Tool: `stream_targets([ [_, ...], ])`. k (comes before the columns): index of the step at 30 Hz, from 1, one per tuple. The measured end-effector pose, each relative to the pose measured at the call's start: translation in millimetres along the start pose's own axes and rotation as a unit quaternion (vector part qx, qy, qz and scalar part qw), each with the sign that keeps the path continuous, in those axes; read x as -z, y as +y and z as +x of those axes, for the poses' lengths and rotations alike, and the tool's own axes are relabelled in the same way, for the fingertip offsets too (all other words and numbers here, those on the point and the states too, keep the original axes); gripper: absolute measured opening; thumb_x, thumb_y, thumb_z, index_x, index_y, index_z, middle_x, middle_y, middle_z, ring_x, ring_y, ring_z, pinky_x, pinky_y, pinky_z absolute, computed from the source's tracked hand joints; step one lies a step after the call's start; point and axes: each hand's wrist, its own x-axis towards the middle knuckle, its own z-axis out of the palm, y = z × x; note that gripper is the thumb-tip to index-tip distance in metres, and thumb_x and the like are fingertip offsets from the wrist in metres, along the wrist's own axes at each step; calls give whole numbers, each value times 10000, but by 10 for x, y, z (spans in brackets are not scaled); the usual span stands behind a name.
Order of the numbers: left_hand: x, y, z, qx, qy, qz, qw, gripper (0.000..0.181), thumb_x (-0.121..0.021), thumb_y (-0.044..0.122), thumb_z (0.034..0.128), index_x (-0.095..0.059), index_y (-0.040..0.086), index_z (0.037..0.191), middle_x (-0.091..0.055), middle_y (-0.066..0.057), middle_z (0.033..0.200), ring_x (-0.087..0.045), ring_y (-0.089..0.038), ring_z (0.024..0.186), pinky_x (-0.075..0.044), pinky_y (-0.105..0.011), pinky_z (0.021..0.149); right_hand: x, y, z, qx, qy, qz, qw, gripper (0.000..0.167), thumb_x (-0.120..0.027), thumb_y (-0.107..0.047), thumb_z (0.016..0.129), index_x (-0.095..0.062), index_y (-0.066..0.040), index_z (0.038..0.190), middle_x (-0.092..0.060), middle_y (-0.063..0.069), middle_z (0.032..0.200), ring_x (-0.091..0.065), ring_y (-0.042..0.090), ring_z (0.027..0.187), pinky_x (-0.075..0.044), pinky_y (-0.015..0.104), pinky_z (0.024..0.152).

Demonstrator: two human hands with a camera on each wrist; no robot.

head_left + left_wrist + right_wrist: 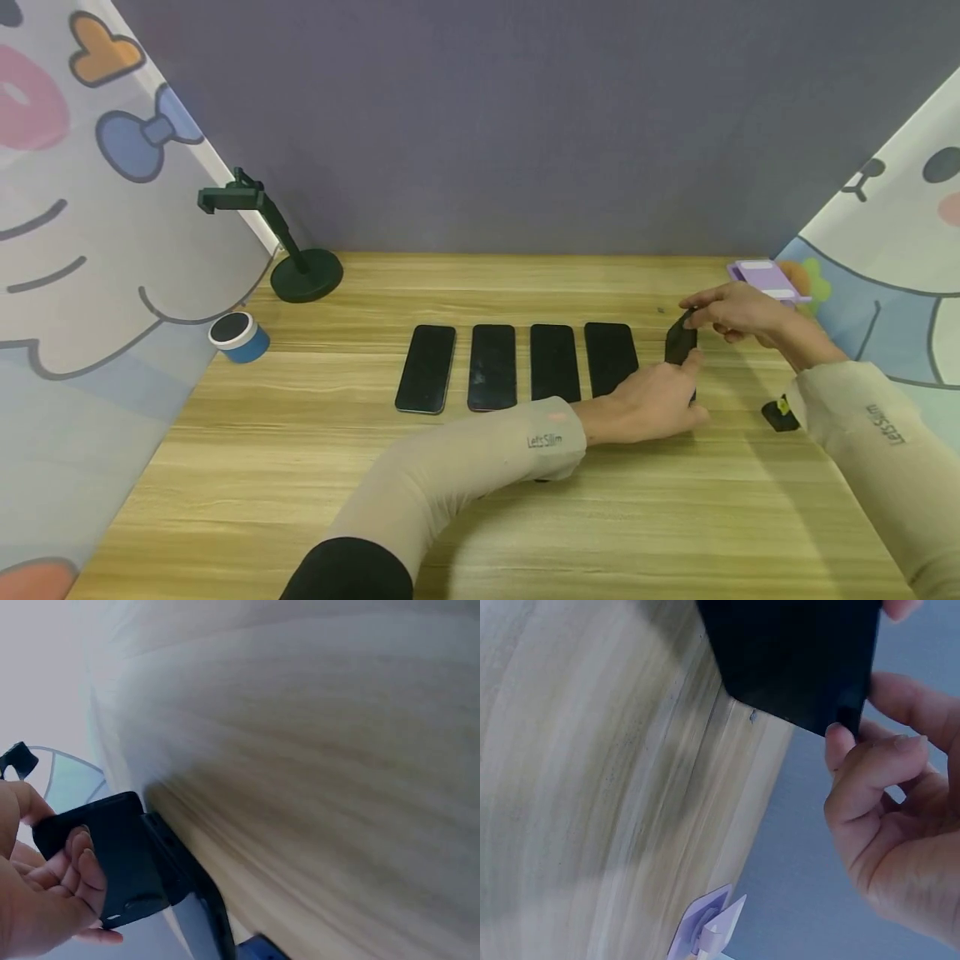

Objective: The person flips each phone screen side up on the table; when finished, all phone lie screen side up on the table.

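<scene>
At the right end of a row of dark phones, a black phone (pixel 678 343) stands tilted up off the wooden table. My right hand (pixel 738 315) pinches its upper edge, and in the right wrist view the thumb and fingers of that hand (pixel 904 795) grip one corner of the dark slab (pixel 802 660). Lower down, my left hand (pixel 648 402) holds the same phone near its bottom end. The left wrist view has curled fingers (pixel 79 862) against a black panel (pixel 120 855); another dark slab (pixel 199 885) lies close below it.
Several phones lie face up left of my hands, one (pixel 425 369) outermost. A dark green stand (pixel 306 275) and a blue-and-white jar (pixel 240 337) are at the left. At the right are a purple stand (pixel 768 279) and a small black item (pixel 780 415).
</scene>
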Motion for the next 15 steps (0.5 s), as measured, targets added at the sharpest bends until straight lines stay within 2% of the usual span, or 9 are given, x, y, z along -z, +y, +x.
stream_targets([
  [3,29,-21,-29,117,36,-238,9996,745,-542,299,1014,-152,95,1615,-466,106,489,-323,-21,332,-301,-161,357,-12,13,19,100,4,164,9998,617,-589,-185,1000,-362,85,1506,-281,-94,553,-230,72,508,-300,275,492],
  [8,52,-87,-62,551,-20,-810,9952,735,-510,274,1027,-101,159,1627,-428,87,457,-294,-47,323,-298,-186,341,-49,77,15,280,-34,352,9990,600,-507,-225,1055,-296,35,1553,-299,-72,607,-262,88,546,-323,285,503],
  [10,49,-123,-67,633,50,-1029,9927,719,-506,258,1030,-112,173,1625,-412,78,445,-272,-55,317,-291,-194,332,-64,110,3,356,-33,426,9985,600,-483,-237,1068,-271,17,1568,-328,-58,640,-292,93,561,-349,285,509],
  [12,41,-159,-68,740,107,-1364,9878,701,-501,235,1028,-132,204,1623,-391,70,435,-247,-58,315,-279,-201,323,-75,147,-6,423,-12,499,9979,592,-463,-236,1076,-258,10,1574,-352,-36,687,-305,102,571,-362,295,515],
  [15,26,-206,-66,861,272,-1864,9783,651,-490,211,1028,-202,220,1611,-372,57,416,-224,-66,311,-266,-202,315,-87,216,-10,307,63,507,9982,595,-461,-257,1076,-267,12,1570,-390,-28,740,-322,97,577,-373,298,528],
])
